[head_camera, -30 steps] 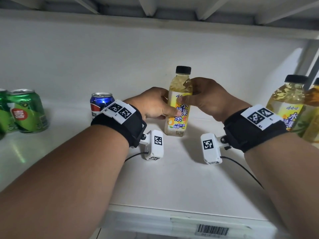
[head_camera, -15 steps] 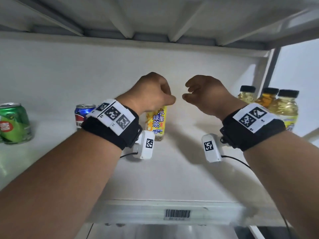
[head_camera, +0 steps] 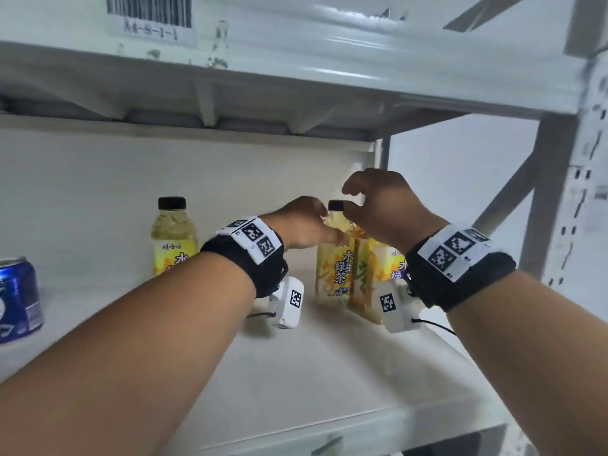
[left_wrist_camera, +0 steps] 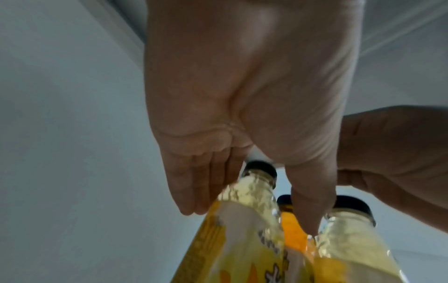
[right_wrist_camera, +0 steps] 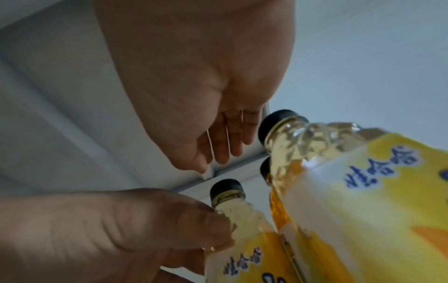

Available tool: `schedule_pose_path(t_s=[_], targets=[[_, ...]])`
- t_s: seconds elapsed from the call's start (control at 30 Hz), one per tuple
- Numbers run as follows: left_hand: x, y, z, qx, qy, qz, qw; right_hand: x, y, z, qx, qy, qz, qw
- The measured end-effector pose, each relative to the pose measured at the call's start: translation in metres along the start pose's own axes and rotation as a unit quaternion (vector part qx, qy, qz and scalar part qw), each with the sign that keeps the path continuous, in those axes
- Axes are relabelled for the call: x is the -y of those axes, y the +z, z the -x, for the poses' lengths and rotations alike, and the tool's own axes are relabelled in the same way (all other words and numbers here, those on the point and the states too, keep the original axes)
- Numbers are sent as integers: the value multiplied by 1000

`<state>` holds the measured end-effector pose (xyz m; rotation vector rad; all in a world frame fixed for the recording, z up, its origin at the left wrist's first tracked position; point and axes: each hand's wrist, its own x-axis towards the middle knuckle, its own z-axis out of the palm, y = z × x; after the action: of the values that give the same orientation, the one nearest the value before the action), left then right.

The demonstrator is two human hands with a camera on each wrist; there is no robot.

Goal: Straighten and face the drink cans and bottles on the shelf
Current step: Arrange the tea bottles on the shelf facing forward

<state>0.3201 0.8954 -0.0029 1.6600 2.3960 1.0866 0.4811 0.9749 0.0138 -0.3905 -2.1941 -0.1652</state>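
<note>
Three yellow-labelled tea bottles with black caps stand grouped at the shelf's right end. My left hand (head_camera: 307, 225) holds the leftmost tea bottle (head_camera: 334, 268) at its shoulder. In the left wrist view the fingers (left_wrist_camera: 194, 199) lie on one side of this bottle (left_wrist_camera: 252, 191) and the thumb (left_wrist_camera: 310, 216) on the other. My right hand (head_camera: 355, 200) hovers over the caps with loosely curled fingers and holds nothing. The nearest bottle (right_wrist_camera: 351, 181) stands just under my right wrist. Another tea bottle (head_camera: 173, 238) stands alone further left.
A blue cola can (head_camera: 16, 297) stands at the left edge of the white shelf (head_camera: 312, 373). The upper shelf (head_camera: 296, 60) hangs low overhead. A grey upright post (head_camera: 539, 199) closes the right side. Bare shelf lies between the lone bottle and the group.
Both hands let go of the middle bottle, drew back empty, then moved right to the bottle group. My left hand has taken hold of the leftmost bottle there.
</note>
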Motion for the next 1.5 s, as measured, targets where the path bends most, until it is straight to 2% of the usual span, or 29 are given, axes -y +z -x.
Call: schedule_pose_path(t_s=[0.07, 0.2, 0.33, 0.4, 0.43, 0.5, 0.57, 0.7, 0.83, 0.87, 1.0, 1.07, 1.1, 1.23, 1.37, 1.5], targets=[[0, 13, -9, 4, 0, 22, 1000, -5, 4, 1, -2, -5, -14, 1000], [7, 11, -10, -34, -3, 79, 996, -8, 14, 1, -12, -13, -26, 1000], [21, -20, 4, -104, 20, 168, 980, 6, 26, -4, -46, -31, -99, 994], [26, -38, 14, -152, 34, 224, 962, 18, 34, -10, -28, 9, -175, 984], [28, -47, 19, -177, 38, 249, 952, 27, 40, -14, 10, 54, -231, 972], [33, -55, 26, -213, 41, 289, 933, 41, 51, -18, 93, 145, -351, 920], [41, -61, 34, -237, 37, 318, 917, 54, 70, -22, 121, 166, -461, 863], [53, -53, 39, -228, 11, 366, 902, 59, 91, -15, 84, 163, -568, 803], [70, -43, 47, -169, -21, 366, 915, 57, 106, -13, 57, 166, -569, 804], [72, -39, 49, -144, -32, 362, 921, 55, 108, -12, 43, 169, -582, 794], [77, -30, 53, -52, -34, 326, 943, 49, 107, -11, 8, 196, -666, 720], [78, -22, 54, -26, -12, 312, 949, 48, 108, -9, 6, 204, -687, 698], [78, -19, 55, -25, -3, 308, 951, 49, 108, -7, 8, 201, -686, 699], [79, -13, 56, -61, 3, 292, 955, 50, 107, -3, 38, 171, -640, 748], [86, -10, 55, -99, 12, 216, 971, 52, 106, 0, 71, 181, -602, 775], [91, -12, 52, -89, 26, 205, 974, 55, 108, 1, 80, 163, -526, 831]])
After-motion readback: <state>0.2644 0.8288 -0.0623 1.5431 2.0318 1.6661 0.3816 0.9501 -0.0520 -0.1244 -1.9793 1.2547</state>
